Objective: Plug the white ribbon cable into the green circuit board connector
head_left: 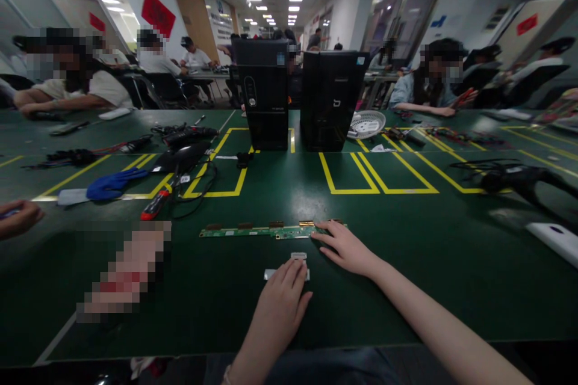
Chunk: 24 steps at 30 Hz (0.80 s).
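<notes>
While the bare left hand [282, 296], fingers extended together, covers part of a small flat silvery-white piece [270, 275] at lower centre, any grip hidden, the right hand [347, 248], loosely spread, gripping nothing, touches a long narrow green circuit board's [239, 232] right end mid-frame.

Two bare hands [284, 286] with slim fingers, bare forearms [419, 307], narrow pale band [228, 375] at the left wrist [247, 361], dark bluish clothing [343, 368] over the lap, dimly seen
</notes>
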Available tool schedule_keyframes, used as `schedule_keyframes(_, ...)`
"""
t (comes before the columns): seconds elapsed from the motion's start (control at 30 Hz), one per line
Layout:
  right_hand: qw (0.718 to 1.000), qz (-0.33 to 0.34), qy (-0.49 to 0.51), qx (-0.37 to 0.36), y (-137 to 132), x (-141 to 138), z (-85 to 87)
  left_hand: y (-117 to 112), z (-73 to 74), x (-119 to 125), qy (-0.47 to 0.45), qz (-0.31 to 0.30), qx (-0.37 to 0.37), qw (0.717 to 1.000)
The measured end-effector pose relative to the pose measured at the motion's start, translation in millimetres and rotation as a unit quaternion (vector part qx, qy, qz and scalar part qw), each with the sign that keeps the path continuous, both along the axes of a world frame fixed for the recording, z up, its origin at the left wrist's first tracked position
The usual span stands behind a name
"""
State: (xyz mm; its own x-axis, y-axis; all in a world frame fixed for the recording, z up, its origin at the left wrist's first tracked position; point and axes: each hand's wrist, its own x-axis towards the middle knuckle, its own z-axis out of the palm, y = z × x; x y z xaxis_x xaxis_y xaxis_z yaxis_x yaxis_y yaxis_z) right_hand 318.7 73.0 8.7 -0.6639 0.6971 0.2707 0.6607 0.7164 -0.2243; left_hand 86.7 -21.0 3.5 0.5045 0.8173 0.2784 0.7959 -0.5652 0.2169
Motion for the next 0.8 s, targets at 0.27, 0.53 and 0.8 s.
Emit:
schedule_keyframes(0.27, 1.0, -0.002, -0.008, -0.009, 1.1, 1.2, -2.3, 15.4, -1.0, 19.6, 0.019, 0.015, -0.007, 1.0)
schedule_keyframes(0.53, 1.0, -0.007, -0.01, -0.011, 0.6, -0.5, -0.5, 16.9, -3.1, 23.0, 0.017, 0.026, -0.029, 0.999)
schedule_keyframes(0.8, 1.0, -0.008, -0.012, -0.017, 2.3, 0.8, -4.1, 16.9, -5.4, 25.2, 0.026, 0.04, -0.024, 0.999)
